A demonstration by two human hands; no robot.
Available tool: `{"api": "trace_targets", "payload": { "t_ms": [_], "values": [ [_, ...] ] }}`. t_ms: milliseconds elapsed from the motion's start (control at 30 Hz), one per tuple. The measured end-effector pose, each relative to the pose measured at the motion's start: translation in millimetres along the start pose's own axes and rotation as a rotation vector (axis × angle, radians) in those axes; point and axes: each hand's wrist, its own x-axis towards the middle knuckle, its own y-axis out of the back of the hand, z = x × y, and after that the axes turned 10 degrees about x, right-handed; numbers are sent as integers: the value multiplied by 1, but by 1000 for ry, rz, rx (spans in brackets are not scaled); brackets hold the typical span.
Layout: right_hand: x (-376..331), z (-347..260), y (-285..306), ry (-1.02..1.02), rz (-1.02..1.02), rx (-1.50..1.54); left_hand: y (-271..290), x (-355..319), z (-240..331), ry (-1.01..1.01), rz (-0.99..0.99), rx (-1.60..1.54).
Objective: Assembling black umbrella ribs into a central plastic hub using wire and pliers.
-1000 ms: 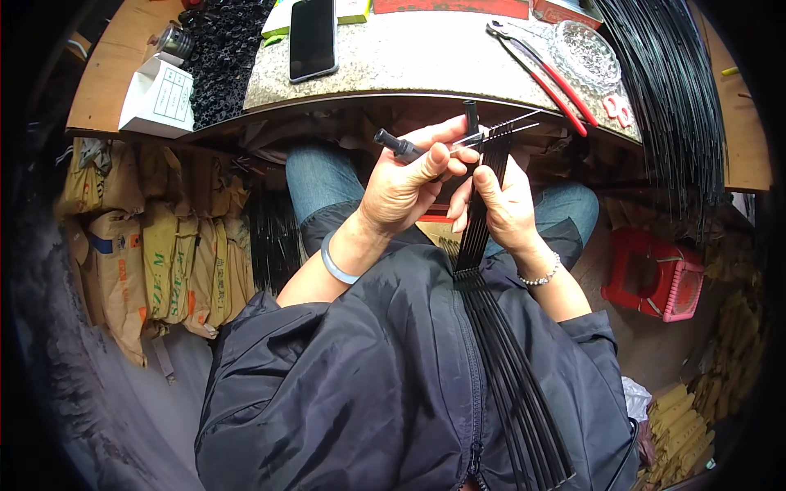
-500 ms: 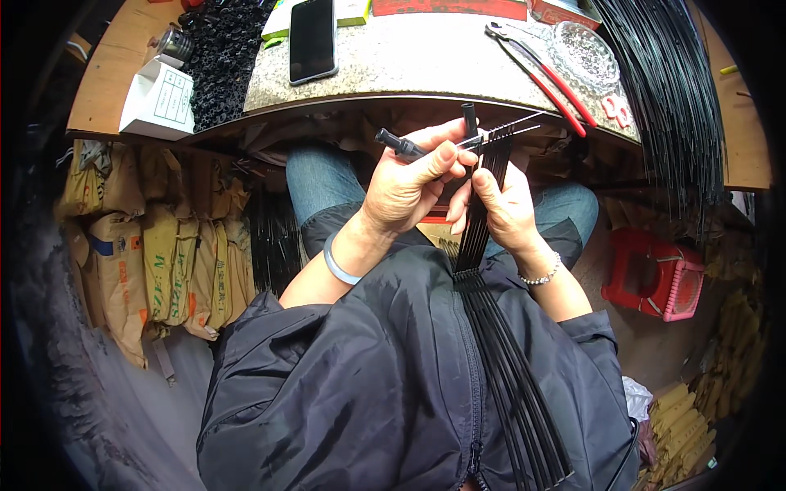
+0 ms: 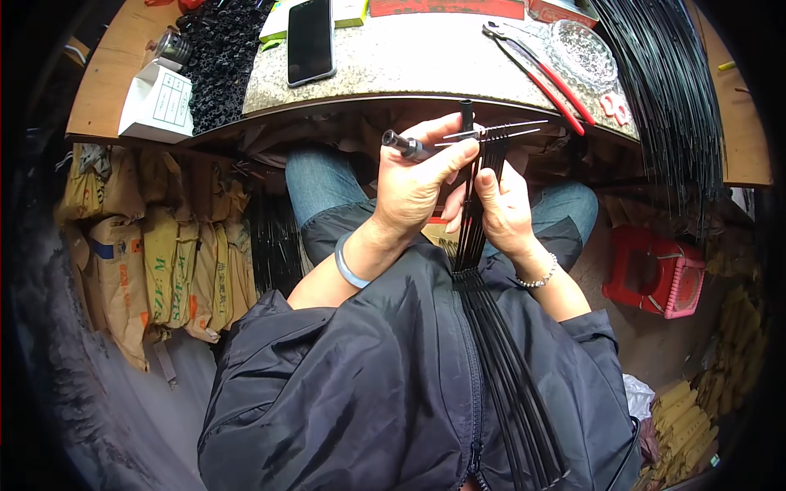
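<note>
A bundle of thin black rods, like umbrella ribs point(image 3: 514, 368), runs from my lap up to both hands. My right hand point(image 3: 509, 214) is closed round its upper part, thumb on the near side. My left hand point(image 3: 409, 190) is closed on a black tube point(image 3: 401, 145), whose hollow end points left; the thumb presses close to the rod tips. A second short black tube point(image 3: 467, 114) stands upright behind the left fingers. Two thin metal wires point(image 3: 524, 129) stick out to the right across the rod tips. How they join the rods is hidden by my fingers.
On the table ahead lie a phone point(image 3: 311, 41), red-handled pliers point(image 3: 557, 90) and a glass dish point(image 3: 583, 56). Long black rods point(image 3: 663, 106) hang over its right edge. Left are a white box point(image 3: 160, 102) and small black parts point(image 3: 221, 65). A red stool point(image 3: 647, 270) stands right.
My left hand has shifted slightly right, its thumb moving up toward the rod tips. The wires reach a little farther right, and the left tube's end has turned. My right hand holds nearly the same place.
</note>
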Motion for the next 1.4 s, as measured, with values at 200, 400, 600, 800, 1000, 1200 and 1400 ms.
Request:
{"api": "trace_targets", "payload": {
  "t_ms": [200,400,600,800,1000,1200,1400],
  "values": [
    [0,-3,-1,-51,-24,13,5,3,4,92,-117,-115],
    [0,0,-1,-64,-48,-44,10,1,6,116,-142,-135],
    [0,1,-3,-34,-31,-67,22,12,6,217,-204,-39],
    [-1,-5,-8,-26,-11,-146,29,13,2,279,-237,-144],
    [1,1,3,-109,-32,-15,30,14,2,157,-307,3],
    [-1,2,3,-117,-64,36,31,14,4,189,-313,10],
    [-4,-1,-1,-132,8,-15,33,16,4,208,-277,34]
  ]
}}
